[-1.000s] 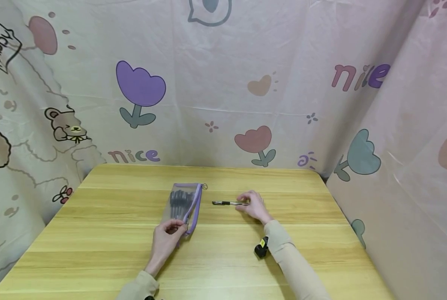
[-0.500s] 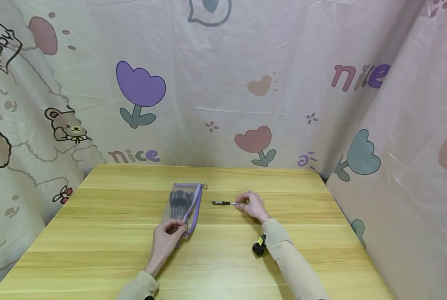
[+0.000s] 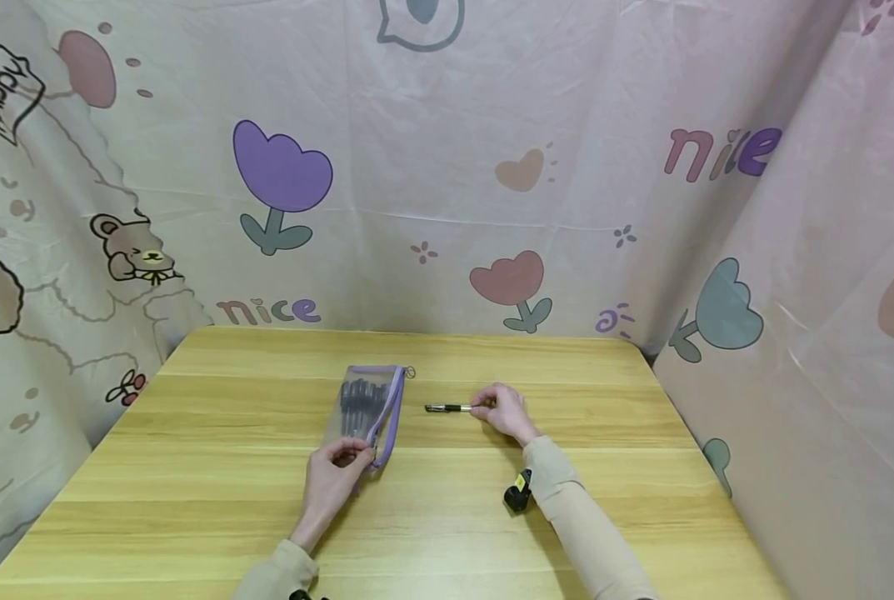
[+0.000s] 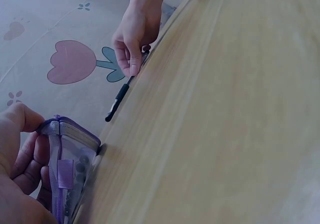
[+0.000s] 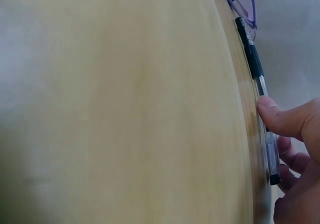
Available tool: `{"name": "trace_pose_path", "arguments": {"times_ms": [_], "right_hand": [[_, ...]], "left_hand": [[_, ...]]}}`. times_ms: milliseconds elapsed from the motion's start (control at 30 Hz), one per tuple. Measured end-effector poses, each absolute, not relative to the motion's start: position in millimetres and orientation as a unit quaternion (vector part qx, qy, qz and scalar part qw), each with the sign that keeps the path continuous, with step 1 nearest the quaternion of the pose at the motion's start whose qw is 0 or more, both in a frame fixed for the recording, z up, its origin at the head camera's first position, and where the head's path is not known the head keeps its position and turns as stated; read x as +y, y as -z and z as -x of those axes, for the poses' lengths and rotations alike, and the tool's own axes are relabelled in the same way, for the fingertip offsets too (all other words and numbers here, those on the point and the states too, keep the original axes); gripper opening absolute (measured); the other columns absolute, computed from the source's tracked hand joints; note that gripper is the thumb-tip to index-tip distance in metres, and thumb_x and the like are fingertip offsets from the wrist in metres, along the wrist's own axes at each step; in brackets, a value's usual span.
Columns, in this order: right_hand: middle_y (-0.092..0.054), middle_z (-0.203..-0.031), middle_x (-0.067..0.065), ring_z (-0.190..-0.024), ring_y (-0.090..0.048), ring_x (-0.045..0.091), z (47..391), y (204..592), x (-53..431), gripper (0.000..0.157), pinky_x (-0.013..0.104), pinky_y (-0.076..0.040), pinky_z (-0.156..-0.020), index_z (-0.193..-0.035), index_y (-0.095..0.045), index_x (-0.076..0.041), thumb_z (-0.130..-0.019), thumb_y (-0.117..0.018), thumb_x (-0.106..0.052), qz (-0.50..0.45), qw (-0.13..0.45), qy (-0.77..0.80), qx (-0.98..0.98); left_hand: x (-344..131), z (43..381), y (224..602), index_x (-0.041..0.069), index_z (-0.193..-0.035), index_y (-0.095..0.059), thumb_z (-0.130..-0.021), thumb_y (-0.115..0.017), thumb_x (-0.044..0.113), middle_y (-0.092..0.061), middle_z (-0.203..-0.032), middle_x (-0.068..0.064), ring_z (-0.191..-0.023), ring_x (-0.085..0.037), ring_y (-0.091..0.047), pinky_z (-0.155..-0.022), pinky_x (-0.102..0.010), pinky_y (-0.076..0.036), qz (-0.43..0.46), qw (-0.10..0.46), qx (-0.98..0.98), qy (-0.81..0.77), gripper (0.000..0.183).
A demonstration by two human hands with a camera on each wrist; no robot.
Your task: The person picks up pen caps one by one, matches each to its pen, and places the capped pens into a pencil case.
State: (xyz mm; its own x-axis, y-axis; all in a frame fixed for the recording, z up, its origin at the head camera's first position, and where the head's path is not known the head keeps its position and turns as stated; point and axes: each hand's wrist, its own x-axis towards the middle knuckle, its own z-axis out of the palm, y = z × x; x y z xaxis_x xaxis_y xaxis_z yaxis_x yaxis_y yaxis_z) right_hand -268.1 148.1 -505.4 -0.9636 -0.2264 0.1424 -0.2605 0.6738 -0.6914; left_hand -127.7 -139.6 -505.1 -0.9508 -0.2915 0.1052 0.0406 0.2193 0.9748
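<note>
A see-through pencil pouch with purple trim lies on the table, several dark pens showing inside it. Its near end is pinched between the thumb and fingers of my left hand. In the left wrist view, the pouch stands up on its edge by my fingers, with a purple zipper strip along it. To the right of the pouch, my right hand pinches a pen by its clear barrel. The right wrist view shows the pen with a black grip, a dark tip end pointing to the pouch, and a black rear end.
A pale wooden table holds everything. Behind it and at both sides hangs a printed curtain. A small black device with a yellow mark sits at my right wrist. A ring hangs from the pouch's far corner.
My right hand has shifted slightly left along the pen, covering a little more of it. The pen, the pouch and my left hand look nearly unmoved.
</note>
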Motion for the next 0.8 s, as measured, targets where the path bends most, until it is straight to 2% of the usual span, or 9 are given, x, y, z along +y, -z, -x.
{"name": "trace_pose_path", "arguments": {"times_ms": [233, 333, 467, 567, 800], "right_hand": [[-0.07, -0.087, -0.001, -0.085, -0.056, 0.014, 262, 501, 148, 0.006, 0.044, -0.033, -0.093, -0.087, -0.076, -0.017, -0.083, -0.08, -0.014, -0.133, 0.005, -0.383, -0.914], [-0.067, -0.084, -0.003, -0.081, -0.054, 0.012, 259, 499, 147, 0.006, 0.038, -0.036, -0.088, -0.088, -0.075, -0.018, -0.084, -0.079, -0.015, -0.136, -0.005, -0.381, -0.915], [-0.065, -0.081, -0.003, -0.077, -0.052, 0.011, 256, 498, 146, 0.005, 0.033, -0.033, -0.083, -0.088, -0.075, -0.018, -0.085, -0.078, -0.016, -0.144, -0.017, -0.385, -0.911], [-0.064, -0.082, -0.001, -0.078, -0.052, 0.013, 254, 496, 146, 0.004, 0.032, -0.035, -0.081, -0.09, -0.074, -0.015, -0.087, -0.076, -0.015, -0.154, -0.03, -0.398, -0.904], [-0.063, -0.086, 0.003, -0.078, -0.052, 0.012, 248, 487, 142, 0.006, 0.022, -0.044, -0.07, -0.098, -0.071, -0.007, -0.093, -0.069, -0.01, -0.179, -0.057, -0.423, -0.886]], "left_hand": [[-139, 127, 505, 0.001, -0.094, -0.074, -0.085, -0.078, 0.008, -0.072, -0.083, -0.005, -0.068, -0.001, -0.058, -0.066, -0.015, -0.05, -0.078, 0.133, -0.772, 0.616, 0.012], [-139, 127, 504, 0.0, -0.093, -0.074, -0.085, -0.078, 0.007, -0.072, -0.083, -0.006, -0.068, -0.001, -0.059, -0.065, -0.015, -0.05, -0.077, 0.133, -0.772, 0.617, 0.012], [-139, 127, 504, -0.001, -0.093, -0.073, -0.085, -0.077, 0.006, -0.071, -0.082, -0.005, -0.068, -0.001, -0.059, -0.065, -0.015, -0.05, -0.077, 0.133, -0.77, 0.619, 0.011], [-139, 127, 504, -0.001, -0.092, -0.073, -0.085, -0.077, 0.006, -0.071, -0.081, -0.004, -0.068, -0.001, -0.059, -0.065, -0.015, -0.051, -0.078, 0.133, -0.77, 0.619, 0.011], [-139, 128, 504, -0.001, -0.092, -0.073, -0.085, -0.077, 0.005, -0.072, -0.082, -0.005, -0.068, -0.001, -0.059, -0.065, -0.015, -0.051, -0.08, 0.131, -0.773, 0.616, 0.011]]}}
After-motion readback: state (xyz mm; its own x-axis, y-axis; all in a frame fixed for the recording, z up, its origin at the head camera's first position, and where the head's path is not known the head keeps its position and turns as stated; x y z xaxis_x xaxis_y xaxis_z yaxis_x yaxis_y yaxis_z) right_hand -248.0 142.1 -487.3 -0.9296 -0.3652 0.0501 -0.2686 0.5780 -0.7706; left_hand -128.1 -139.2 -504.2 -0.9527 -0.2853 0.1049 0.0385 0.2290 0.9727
